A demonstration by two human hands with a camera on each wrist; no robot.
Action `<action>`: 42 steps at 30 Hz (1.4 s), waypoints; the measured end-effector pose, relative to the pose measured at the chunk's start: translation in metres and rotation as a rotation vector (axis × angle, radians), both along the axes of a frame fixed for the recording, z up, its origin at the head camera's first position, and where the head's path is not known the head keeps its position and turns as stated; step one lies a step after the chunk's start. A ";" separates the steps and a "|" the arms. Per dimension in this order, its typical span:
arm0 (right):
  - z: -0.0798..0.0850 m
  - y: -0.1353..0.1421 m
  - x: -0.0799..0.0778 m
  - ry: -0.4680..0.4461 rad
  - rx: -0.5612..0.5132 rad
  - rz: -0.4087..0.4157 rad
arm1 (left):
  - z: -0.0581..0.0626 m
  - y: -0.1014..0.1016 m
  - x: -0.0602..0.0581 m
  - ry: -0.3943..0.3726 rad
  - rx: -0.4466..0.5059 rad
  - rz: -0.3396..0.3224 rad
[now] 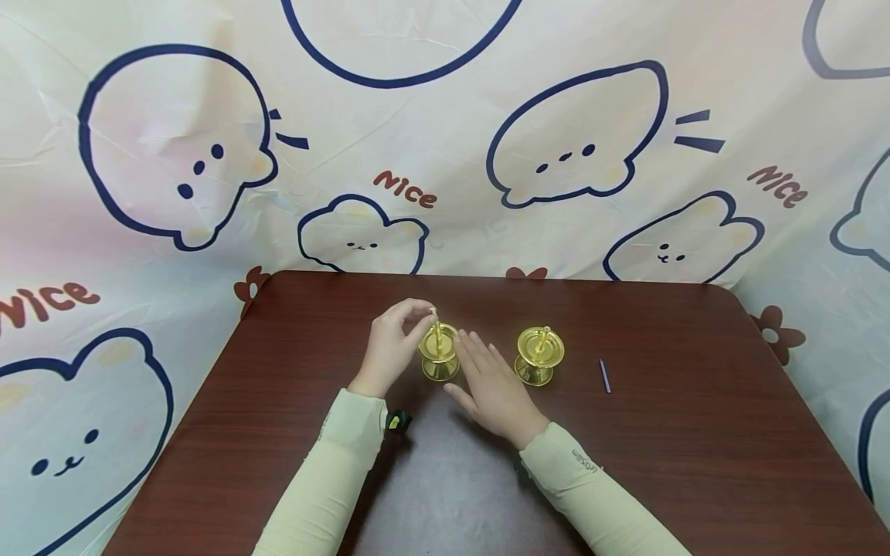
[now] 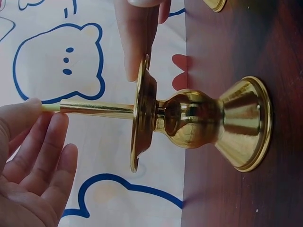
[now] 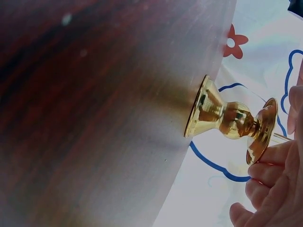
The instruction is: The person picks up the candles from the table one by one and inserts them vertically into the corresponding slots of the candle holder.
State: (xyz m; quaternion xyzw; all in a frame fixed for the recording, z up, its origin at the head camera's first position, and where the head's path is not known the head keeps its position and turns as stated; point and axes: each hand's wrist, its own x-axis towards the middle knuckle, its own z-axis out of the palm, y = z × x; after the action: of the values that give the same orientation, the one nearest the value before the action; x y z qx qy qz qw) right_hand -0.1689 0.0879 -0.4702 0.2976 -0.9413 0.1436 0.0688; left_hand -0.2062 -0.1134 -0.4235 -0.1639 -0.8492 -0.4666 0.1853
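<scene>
A brass candlestick (image 1: 440,369) stands upright on the table, with a round drip dish (image 2: 143,118) and a thin upright tube (image 2: 97,109). My left hand (image 1: 394,344) is at the top of that tube, thumb and fingertips pinching a thin pale yellow-green candle (image 2: 50,108) that lines up with the tube's mouth. Most of this candle is hidden by the fingers and tube. On the other side, my right hand (image 1: 497,390) has its fingers extended, the fingertips right at the rim of the dish, as the right wrist view also shows.
A second brass candlestick (image 1: 535,374) stands to the right, just past the right hand. Farther right a thin purple stick (image 1: 605,376) lies on the brown table (image 1: 695,432). A patterned cloth (image 1: 452,131) hangs behind the table's far edge.
</scene>
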 end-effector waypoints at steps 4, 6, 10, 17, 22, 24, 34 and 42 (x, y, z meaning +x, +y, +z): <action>0.000 0.001 0.000 0.001 -0.003 0.001 | 0.000 0.001 -0.001 0.027 -0.020 -0.009; 0.000 0.001 0.000 -0.001 -0.009 0.002 | 0.001 0.002 -0.001 0.034 -0.028 -0.014; -0.002 0.001 -0.001 0.000 -0.001 0.001 | 0.001 0.003 -0.001 0.033 -0.039 -0.016; -0.003 0.001 -0.002 0.006 0.000 0.001 | 0.001 0.004 -0.001 0.050 -0.047 -0.010; -0.003 0.001 -0.001 0.007 -0.004 0.001 | 0.000 0.004 -0.002 0.048 -0.047 -0.008; -0.003 0.001 -0.002 0.006 -0.002 0.002 | -0.001 0.004 -0.002 0.041 -0.039 -0.003; -0.003 0.001 -0.002 -0.001 -0.001 0.004 | -0.002 0.003 -0.001 0.009 -0.006 0.011; 0.000 0.001 -0.001 -0.006 -0.013 0.010 | -0.003 0.002 0.001 0.001 0.014 0.008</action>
State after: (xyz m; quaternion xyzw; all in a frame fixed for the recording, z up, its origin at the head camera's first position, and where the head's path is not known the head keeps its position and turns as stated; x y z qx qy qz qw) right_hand -0.1698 0.0886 -0.4705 0.3015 -0.9390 0.1510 0.0672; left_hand -0.2048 -0.1110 -0.4260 -0.1595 -0.8465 -0.4717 0.1884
